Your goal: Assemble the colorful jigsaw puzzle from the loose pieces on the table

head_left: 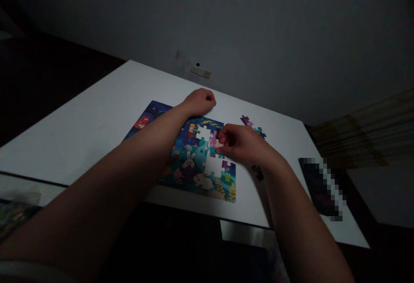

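Observation:
A colourful jigsaw puzzle (190, 160) with rabbits and plants lies on the white table, with white gaps in its right half. My left hand (201, 102) rests curled at the puzzle's far edge, and its forearm crosses over the picture. What its fingers hold, if anything, is hidden. Over the right side of the puzzle, my right hand (235, 143) has thumb and fingertips pinched at a pink and purple puzzle piece (214, 139) beside the gaps. Loose pieces (247, 121) lie beyond my right hand, and a dark piece (258, 172) sits near my right wrist.
The white table (84, 119) reaches toward a grey wall with sockets (200, 71). A dark flat object (318, 188), partly pixelated, lies at the table's right side. Below the near edge it is mostly dark.

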`<state>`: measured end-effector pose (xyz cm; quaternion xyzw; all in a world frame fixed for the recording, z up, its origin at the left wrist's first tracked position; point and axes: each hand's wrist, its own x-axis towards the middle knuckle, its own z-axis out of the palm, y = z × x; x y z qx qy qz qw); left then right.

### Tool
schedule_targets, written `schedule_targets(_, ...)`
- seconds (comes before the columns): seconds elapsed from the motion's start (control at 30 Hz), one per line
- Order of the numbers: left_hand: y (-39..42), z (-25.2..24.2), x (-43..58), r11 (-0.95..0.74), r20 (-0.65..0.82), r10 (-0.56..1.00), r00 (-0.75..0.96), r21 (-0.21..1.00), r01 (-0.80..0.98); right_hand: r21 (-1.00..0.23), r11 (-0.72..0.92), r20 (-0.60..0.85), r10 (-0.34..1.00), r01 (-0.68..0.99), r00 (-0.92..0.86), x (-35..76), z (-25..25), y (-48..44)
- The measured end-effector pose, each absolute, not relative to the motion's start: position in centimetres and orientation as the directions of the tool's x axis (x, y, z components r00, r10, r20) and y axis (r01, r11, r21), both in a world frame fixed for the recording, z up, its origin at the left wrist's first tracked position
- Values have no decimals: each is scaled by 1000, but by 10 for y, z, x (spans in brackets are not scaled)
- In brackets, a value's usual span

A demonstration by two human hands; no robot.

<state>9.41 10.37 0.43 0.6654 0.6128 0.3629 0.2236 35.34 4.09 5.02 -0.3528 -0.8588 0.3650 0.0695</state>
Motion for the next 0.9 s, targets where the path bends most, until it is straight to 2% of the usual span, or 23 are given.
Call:
schedule_targets(0.13,104,4,94,-156,215,977,-13,751,642,-630,551,-120,627,547,-769,357,54,42)
schedule_targets(0.27,105,3,93,-159,213,977,-10,756,635,-525,683,10,601,508,-799,363,56,48)
schedule_targets(0.33,104,4,93,-156,211,977,-10,755,637,-502,709,17,582,496,-813,367,54,52)
schedule_targets(0.47,104,4,94,-154,214,977,-14,742,653,-512,705,-23,560,491,-828,371,49,59)
schedule_targets(0.9,105,2,93,-163,224,975,-8,735,658,-517,666,-29,614,538,-789,374,40,68)
